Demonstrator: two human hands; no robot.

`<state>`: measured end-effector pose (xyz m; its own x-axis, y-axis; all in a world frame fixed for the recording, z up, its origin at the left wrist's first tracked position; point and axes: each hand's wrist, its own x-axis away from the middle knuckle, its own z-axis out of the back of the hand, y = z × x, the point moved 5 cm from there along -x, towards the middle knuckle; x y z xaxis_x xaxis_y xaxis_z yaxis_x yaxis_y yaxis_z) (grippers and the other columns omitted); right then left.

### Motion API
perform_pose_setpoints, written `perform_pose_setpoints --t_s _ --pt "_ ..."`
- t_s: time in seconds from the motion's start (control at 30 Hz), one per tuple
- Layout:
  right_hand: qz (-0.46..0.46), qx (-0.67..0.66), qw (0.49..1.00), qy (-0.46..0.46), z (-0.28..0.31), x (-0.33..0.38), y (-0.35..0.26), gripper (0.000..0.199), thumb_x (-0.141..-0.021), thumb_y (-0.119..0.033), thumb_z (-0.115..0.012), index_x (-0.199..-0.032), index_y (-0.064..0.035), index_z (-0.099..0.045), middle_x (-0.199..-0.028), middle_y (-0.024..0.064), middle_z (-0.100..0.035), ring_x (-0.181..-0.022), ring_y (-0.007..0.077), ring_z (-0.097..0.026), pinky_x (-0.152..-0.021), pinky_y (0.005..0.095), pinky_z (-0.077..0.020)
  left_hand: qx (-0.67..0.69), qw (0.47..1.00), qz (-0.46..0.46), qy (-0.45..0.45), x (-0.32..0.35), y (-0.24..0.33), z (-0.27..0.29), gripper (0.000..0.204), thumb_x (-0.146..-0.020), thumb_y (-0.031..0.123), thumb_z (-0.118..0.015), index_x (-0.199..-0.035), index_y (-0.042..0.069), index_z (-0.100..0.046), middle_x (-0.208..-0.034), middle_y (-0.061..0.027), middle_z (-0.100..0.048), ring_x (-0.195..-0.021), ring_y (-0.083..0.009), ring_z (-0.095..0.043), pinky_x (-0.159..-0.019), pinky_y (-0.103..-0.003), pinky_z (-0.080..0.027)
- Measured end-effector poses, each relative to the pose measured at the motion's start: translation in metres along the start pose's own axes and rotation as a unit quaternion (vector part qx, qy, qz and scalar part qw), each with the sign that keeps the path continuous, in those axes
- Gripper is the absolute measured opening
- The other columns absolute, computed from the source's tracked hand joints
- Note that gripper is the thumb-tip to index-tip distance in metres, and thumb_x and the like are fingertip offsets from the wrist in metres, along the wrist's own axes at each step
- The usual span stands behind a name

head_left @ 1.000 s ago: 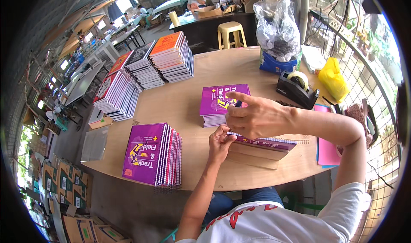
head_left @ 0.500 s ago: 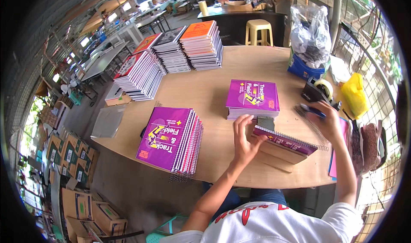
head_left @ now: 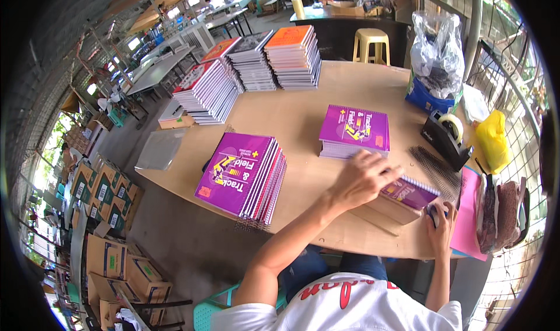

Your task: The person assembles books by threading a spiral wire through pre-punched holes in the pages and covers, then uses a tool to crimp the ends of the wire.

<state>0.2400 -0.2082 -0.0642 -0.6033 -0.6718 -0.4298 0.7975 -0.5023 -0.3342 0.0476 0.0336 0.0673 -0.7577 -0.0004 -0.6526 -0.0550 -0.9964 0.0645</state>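
Now a purple notebook (head_left: 417,194) stands tipped by two hands

The purple notebook is near the right front part of the desk (head_left: 291,118), at a tan block (head_left: 399,210). Its wire edge is on top. The left hand (head_left: 363,181) bends its fingers over the notebook's far left end. I cannot tell if its grip is tight or loose. The right hand (head_left: 442,229) is just past the other end, and its grip is closed around a small dark tool (head_left: 433,215).

Behind the left hand lies a neat pile of purple notebooks (head_left: 357,126). Off to the left is a leaning stack of more purple notebooks (head_left: 236,170). Dark wire coils (head_left: 436,170) lie to the right, next to a pink sheet (head_left: 468,214). Behind the coils sits a black tape holder (head_left: 438,137), with a yellow bag (head_left: 493,141) near it. At the far left are tall book stacks (head_left: 297,62), topped in orange, black and red. A yellow stool (head_left: 371,37) is past the desk.
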Motion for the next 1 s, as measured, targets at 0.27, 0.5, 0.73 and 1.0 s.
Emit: perform_pose_setpoints --t_s 0.27,0.5,0.73,1.0 --pt "-0.015 -0.017 0.999 0.028 0.002 0.013 0.012 0.046 -0.078 -0.008 -0.077 -0.122 -0.004 -0.066 -0.131 0.0206 -0.053 -0.124 0.0419 -0.048 -0.104 0.0511 -0.0422 -0.06 0.866 0.442 0.225 0.099 -0.091 0.266 0.037 -0.11 0.019 -0.044 -0.139 0.0 -0.059 -0.129 -0.0138 -0.069 -0.11 -0.0141 -0.066 -0.098 -0.032 -0.049" --pt "-0.033 -0.017 0.999 0.026 -0.004 0.013 0.017 0.047 -0.077 -0.009 -0.077 -0.123 -0.005 -0.066 -0.134 0.0208 -0.052 -0.125 0.0428 -0.048 -0.104 0.0526 -0.0417 -0.276 0.737 0.616 0.022 0.208 -0.147 0.233 0.034 -0.101 0.014 -0.054 -0.13 0.018 -0.069 -0.115 -0.0165 -0.072 -0.105 -0.0394 -0.068 -0.09 -0.048 -0.053" --pt "-0.014 -0.083 0.993 0.087 0.015 0.006 -0.006 0.062 -0.08 -0.015 -0.079 -0.138 -0.006 -0.06 -0.146 0.022 -0.045 -0.135 0.0432 -0.043 -0.111 0.0519 -0.0381 -0.25 0.735 0.63 0.02 0.237 -0.156 0.224 0.036 -0.096 0.012 -0.059 -0.129 0.022 -0.07 -0.113 -0.0138 -0.073 -0.102 -0.0383 -0.069 -0.087 -0.049 -0.054" --pt "0.043 -0.293 0.955 -0.006 -0.029 -0.014 -0.065 0.082 -0.071 -0.003 -0.082 -0.146 -0.002 -0.047 -0.136 0.0219 -0.058 -0.125 0.0398 -0.057 -0.106 0.0454 -0.0454 -0.365 0.804 0.445 0.147 0.194 -0.112 0.229 0.046 -0.093 0.002 -0.063 -0.138 0.012 -0.064 -0.135 -0.0183 -0.064 -0.117 -0.0335 -0.066 -0.096 -0.041 -0.053"
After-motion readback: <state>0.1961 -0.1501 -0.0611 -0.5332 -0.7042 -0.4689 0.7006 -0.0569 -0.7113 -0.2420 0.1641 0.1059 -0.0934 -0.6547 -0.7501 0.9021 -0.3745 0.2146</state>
